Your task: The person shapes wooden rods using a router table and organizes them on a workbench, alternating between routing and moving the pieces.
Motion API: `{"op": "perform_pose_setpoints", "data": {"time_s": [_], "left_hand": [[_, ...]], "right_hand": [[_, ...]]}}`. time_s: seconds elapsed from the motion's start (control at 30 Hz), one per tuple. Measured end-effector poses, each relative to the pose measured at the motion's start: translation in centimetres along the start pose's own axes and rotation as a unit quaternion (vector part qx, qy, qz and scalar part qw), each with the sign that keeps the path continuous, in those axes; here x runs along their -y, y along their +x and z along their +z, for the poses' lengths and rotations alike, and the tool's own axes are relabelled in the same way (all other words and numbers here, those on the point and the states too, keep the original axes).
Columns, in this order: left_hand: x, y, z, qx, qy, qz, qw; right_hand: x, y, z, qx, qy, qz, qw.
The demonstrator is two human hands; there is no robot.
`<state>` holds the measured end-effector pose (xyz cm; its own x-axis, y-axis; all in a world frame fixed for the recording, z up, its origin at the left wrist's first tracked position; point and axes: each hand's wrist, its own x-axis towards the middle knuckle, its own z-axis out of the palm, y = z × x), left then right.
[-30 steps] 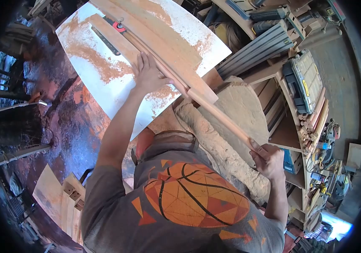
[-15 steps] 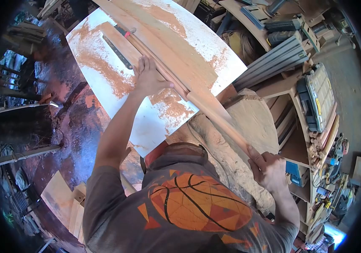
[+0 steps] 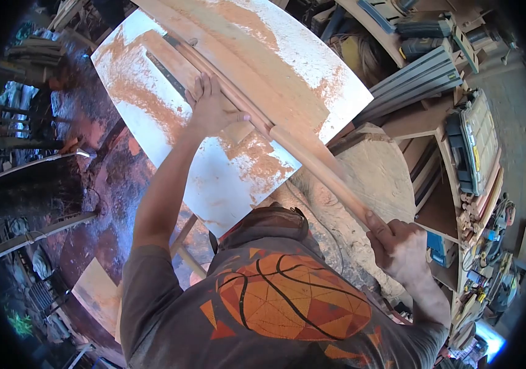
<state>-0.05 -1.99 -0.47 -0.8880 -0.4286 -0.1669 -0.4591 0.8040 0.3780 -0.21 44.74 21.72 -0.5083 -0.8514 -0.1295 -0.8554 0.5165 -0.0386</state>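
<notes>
A long wooden strip (image 3: 324, 175) runs diagonally across the white table (image 3: 204, 190) and sticks out past its near edge. My right hand (image 3: 396, 248) is closed around the strip's near end, thumb along the top. On the table, my left hand (image 3: 209, 112) lies with fingers and thumb spread over a flat wooden board (image 3: 174, 56) beside the strip. A dark slotted bar (image 3: 163, 72) lies along the board's left side, its near end by my left fingers. The strip's far part passes along a narrow channel, where its exact end is hard to make out.
Reddish sawdust (image 3: 146, 101) covers much of the table. A large cut log (image 3: 373, 166) stands at its right. Shelving (image 3: 441, 184) farther right holds a tool case (image 3: 472, 141) and wood pieces. A loose panel (image 3: 96, 289) lies on the floor at left.
The view has shifted slightly. My right hand has moved a little toward the table with the strip. The red spot near the channel's far part no longer shows. My left hand stays on the board.
</notes>
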Motion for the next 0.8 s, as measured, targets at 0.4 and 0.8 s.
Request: {"op": "perform_pose_setpoints", "data": {"time_s": [0.4, 0.8], "left_hand": [[2.8, 3.0, -2.1, -0.003, 0.018, 0.002, 1.0], [5.8, 6.1, -3.5, 0.0, 0.027, -0.005, 1.0]], "right_hand": [[1.6, 5.0, -1.5, -0.01, 0.025, -0.025, 0.999], [3.2, 9.5, -2.5, 0.011, 0.009, -0.026, 1.0]]}}
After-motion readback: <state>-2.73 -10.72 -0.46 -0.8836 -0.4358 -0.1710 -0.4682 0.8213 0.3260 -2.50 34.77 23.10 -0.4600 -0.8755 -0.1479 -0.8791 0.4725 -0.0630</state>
